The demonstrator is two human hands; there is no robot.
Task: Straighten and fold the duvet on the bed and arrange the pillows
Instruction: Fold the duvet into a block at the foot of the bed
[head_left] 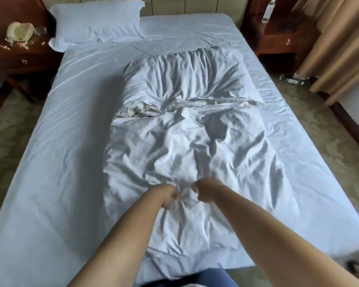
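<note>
Bunching crumpled white duvet (187,129), left hand (167,195) and right hand (205,190) grips clamped on soft creased cloth, plump pillow (97,21)

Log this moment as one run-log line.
stage: straightening | left hand: grips duvet | right hand: grips duvet | duvet: crumpled mid-bed | pillow: at head, left

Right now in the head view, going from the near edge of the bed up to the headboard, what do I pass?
Left hand and right hand gripping the duvet → rest of crumpled duvet → bare sheet → pillow at far left.
</note>
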